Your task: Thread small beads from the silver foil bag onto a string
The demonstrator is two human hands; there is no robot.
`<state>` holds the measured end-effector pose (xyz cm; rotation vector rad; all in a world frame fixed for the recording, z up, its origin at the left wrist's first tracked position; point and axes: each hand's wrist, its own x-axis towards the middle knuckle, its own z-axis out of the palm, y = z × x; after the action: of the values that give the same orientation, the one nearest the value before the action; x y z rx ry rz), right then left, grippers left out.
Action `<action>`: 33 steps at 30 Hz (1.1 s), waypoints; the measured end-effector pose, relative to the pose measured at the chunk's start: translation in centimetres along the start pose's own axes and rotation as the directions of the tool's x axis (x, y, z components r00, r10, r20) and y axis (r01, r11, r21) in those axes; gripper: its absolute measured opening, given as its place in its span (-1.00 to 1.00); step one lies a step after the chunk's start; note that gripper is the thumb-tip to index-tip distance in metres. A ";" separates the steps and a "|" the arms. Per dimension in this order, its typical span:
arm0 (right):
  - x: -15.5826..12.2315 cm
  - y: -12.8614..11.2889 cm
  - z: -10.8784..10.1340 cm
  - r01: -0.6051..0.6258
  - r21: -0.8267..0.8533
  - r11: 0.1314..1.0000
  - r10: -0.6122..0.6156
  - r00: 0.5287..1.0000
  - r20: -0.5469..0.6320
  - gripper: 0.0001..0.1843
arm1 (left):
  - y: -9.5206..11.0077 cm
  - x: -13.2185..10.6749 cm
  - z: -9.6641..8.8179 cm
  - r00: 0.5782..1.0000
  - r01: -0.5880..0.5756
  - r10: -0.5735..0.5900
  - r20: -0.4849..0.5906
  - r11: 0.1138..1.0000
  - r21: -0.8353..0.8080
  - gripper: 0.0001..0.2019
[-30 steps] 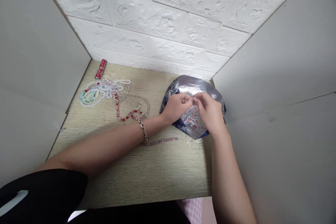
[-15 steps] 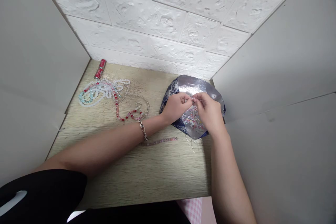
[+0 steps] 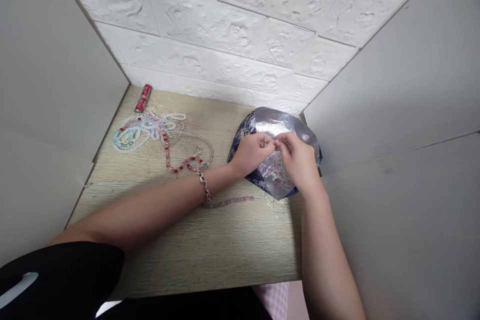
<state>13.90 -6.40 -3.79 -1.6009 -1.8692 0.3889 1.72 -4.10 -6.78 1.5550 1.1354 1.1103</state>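
My left hand (image 3: 252, 154) and my right hand (image 3: 298, 162) meet at the fingertips above a crumpled silver and navy foil sheet (image 3: 275, 124). Between their fingertips they pinch a thin beaded strand (image 3: 273, 144), too small to show in detail. Pink and clear loose beads (image 3: 275, 170) lie on the foil under my hands. To the left, a tangle of white and pale blue bead strands (image 3: 140, 132) joins a red and pink bead strand (image 3: 176, 165). A short pink bead strand (image 3: 228, 201) lies below my left forearm, which wears a metal chain bracelet (image 3: 204, 186).
A red metallic tube (image 3: 143, 98) lies at the back left of the light wood-grain table (image 3: 210, 245). White brick-textured panelling (image 3: 210, 25) stands behind, with white board walls (image 3: 56, 60) at both sides. The table's front edge runs below my arms.
My fingertips shift only slightly at the pinch. The foil sheet and the bead strands on the table stay in place.
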 end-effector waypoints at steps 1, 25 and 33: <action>0.0 0.0 0.0 -0.002 -0.001 1.000 0.002 1.000 0.002 -0.81 | 0.0 0.0 0.0 1.000 -0.001 0.001 0.001 1.000 0.001 -0.83; -0.1 0.0 0.0 0.012 -0.014 1.000 -0.012 1.000 0.000 -0.82 | 0.0 0.0 0.0 1.000 -0.004 0.004 -0.002 1.000 0.025 -0.84; -0.1 -0.1 0.0 0.012 -0.002 1.000 -0.012 1.000 0.006 -0.80 | 0.1 0.0 -0.1 1.000 -0.012 0.012 -0.002 0.999 0.047 -0.83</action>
<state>13.78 -6.50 -3.76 -1.5905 -1.8829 0.3872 1.67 -4.07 -6.67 1.5993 1.1627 1.1005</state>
